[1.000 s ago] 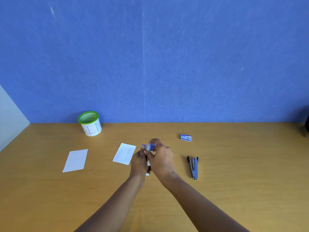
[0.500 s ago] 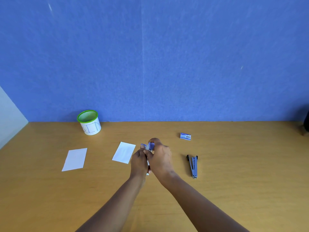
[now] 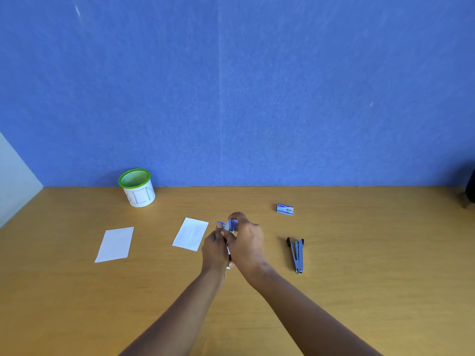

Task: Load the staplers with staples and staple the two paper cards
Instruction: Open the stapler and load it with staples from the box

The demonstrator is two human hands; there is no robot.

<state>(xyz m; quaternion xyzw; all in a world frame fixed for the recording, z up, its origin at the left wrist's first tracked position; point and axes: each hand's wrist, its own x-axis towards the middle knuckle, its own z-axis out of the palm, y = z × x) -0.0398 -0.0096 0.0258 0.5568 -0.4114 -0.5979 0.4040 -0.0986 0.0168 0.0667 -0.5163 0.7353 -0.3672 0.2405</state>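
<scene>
1. We judged the loading just begun: we held a blue stapler (image 3: 229, 225) over the table (image 3: 359, 278), near its middle.
2. The second stapler (image 3: 297, 254) lay open, the staple box (image 3: 284, 209) behind it.
3. The left card (image 3: 115, 244) and right card (image 3: 190, 234) lay apart, not yet stapled.
4. Our left hand (image 3: 214, 249) and right hand (image 3: 247, 246) met, fingers curled, each grip clamped on the blue stapler.

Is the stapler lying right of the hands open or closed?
Open. The stapler lies with its arms splayed apart at the far end.
</scene>
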